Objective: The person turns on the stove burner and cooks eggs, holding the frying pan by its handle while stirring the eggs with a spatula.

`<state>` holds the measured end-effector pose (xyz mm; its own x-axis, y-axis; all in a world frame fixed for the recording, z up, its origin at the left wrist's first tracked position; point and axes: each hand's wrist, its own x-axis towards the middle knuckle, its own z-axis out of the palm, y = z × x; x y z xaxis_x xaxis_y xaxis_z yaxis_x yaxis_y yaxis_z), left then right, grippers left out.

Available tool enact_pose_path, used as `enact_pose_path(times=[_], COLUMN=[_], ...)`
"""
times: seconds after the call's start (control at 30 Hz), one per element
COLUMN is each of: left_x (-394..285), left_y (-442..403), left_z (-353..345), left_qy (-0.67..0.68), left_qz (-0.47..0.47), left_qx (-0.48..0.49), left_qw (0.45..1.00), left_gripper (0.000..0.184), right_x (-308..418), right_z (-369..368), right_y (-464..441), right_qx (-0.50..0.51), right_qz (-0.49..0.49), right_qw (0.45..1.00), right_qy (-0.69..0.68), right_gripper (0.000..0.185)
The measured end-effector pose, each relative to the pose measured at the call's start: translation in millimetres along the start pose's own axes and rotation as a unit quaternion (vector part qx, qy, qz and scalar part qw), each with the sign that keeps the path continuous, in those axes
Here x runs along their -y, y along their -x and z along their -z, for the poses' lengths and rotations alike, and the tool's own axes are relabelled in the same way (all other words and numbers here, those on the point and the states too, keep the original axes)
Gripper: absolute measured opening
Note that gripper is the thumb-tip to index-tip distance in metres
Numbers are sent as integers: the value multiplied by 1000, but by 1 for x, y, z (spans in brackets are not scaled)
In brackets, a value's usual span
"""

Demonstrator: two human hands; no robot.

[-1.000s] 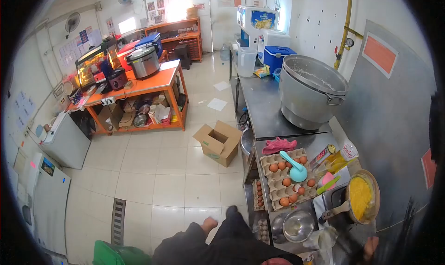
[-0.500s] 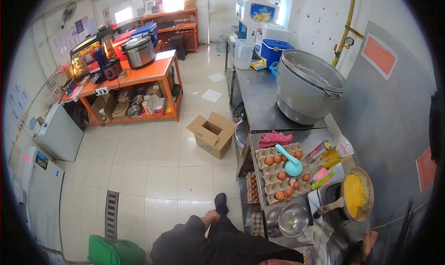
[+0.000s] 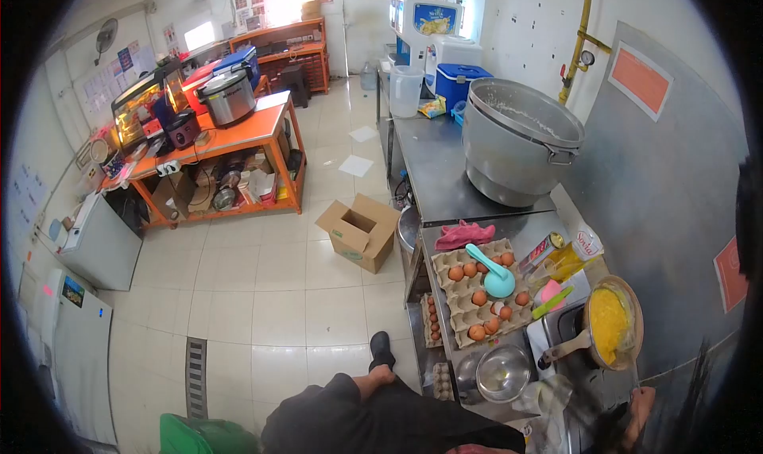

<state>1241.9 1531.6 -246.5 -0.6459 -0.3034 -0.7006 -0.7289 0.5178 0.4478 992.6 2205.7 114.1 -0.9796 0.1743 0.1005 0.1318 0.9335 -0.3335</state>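
My left hand (image 3: 383, 374) is closed low in front of my dark clothing, beside my black shoe (image 3: 381, 351); nothing shows in it. At the lower right, my right hand (image 3: 642, 398) looks closed at the counter's edge, below the pan; its fingers are small and blurred. The pan (image 3: 633, 301) holds yellow egg (image 3: 607, 327) on a burner, its handle pointing left. Left of it are a metal bowl (image 3: 504, 373) and a tray (image 3: 462, 311) with several brown eggs and a turquoise ladle (image 3: 498, 281). A green-handled utensil (image 3: 554, 302) lies between tray and pan.
A big metal pot (image 3: 517, 148) stands farther along the counter (image 3: 433, 176). Oil bottles (image 3: 574, 262) and a pink cloth (image 3: 464, 234) are near the eggs. On the floor are an open carton (image 3: 362, 231) and a green bin (image 3: 203, 436). An orange table (image 3: 274, 120) stands at the left.
My left hand has moved a little right and up in view, and more of my shoe shows. My right hand has moved slightly up and right. The camera view has shifted.
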Motion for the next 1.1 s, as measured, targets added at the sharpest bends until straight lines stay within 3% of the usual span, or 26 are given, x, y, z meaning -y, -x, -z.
enact_pose_path(times=[0.03,0.07,0.1,0.17,0.2,0.27,0.37,0.47,0.5,0.57,0.63,0.7,0.73,0.8,0.83,0.87,0.9,0.97,1.1], left_x=[15,24,26,32,31,15,3,15,17,21,24,25,12,10,16,17,20,23,24], left_y=[-20,-36,-39,-43,-37,-13,3,-10,-11,-23,-29,-25,-5,-1,-9,-12,-12,-17,-15], left_z=[-13,-21,-19,-17,-11,15,31,21,19,8,5,9,26,31,23,20,18,19,18], left_qy=[-4,-6,-6,17,15,-171,-212,-194,-196,-84,-73,-64,-104,-147,-101,-54,-57,-50,-41], left_qz=[-5,-11,-11,-3,-1,-92,-90,-106,-105,-32,-31,-29,-76,-125,-73,-21,-22,-5,-7], left_qx=[-4,-10,-9,-28,-26,18,23,27,30,-16,-21,-25,9,46,20,-7,-3,11,0], left_qw=[1000,1000,1000,999,1000,981,973,975,975,996,997,997,992,980,992,998,998,999,999], left_gripper=[46,46,46,40,40,32,29,29,29,32,35,39,42,46,47,47,47,47,50], right_x=[-6,9,10,11,16,6,12,38,51,50,32,32,33,42,52,86,80,69,109], right_z=[-9,-22,-19,-7,7,0,-7,1,16,17,-8,-7,-5,0,5,16,13,1,40], right_y=[-3,4,1,-3,0,-3,0,11,14,17,14,19,23,26,27,33,38,39,66], right_qx=[-77,-160,-160,20,87,43,-5,-8,43,92,-29,-67,-106,-95,-83,-4,-4,-71,-109], right_qz=[57,27,28,-75,-97,-78,-51,-47,-87,-129,-27,4,37,13,-8,-76,-80,25,71], right_qw=[989,982,982,997,987,995,999,999,995,987,994,995,993,994,995,989,988,989,990], right_qy=[117,98,99,29,-97,-53,-2,10,-12,-34,97,68,38,46,53,130,132,128,57], right_gripper=[15,11,11,11,11,12,15,14,12,12,16,16,16,17,18,19,19,18,15])
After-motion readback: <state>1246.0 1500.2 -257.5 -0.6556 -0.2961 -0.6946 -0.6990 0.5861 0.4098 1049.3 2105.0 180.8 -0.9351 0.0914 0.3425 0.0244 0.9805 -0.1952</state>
